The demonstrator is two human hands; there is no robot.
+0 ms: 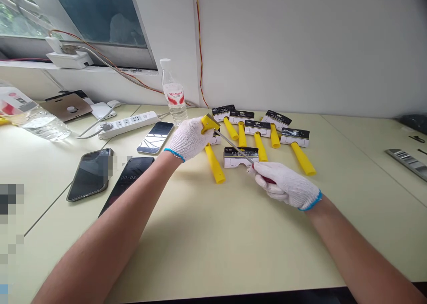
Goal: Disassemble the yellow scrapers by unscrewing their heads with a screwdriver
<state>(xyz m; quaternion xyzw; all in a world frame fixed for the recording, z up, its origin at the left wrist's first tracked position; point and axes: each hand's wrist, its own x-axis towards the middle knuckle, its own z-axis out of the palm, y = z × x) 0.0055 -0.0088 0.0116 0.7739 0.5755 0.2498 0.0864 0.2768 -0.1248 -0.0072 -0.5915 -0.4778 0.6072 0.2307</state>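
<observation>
My left hand, in a white knit glove with a blue cuff, is closed around a yellow scraper; its head shows above the fingers and the rest is hidden in the glove. My gloved right hand grips a screwdriver by its red handle. The long metal shaft slants up to the left, and its tip meets the scraper head or lies just in front of it. Below the shaft stands a black-and-white cardboard sleeve with no handle in it. Just under my left hand lies another yellow-handled scraper.
Several yellow scrapers in cardboard sleeves lie behind my hands. To the left are phones, a power strip, an upright water bottle and a tipped bottle. A metal strip lies far right.
</observation>
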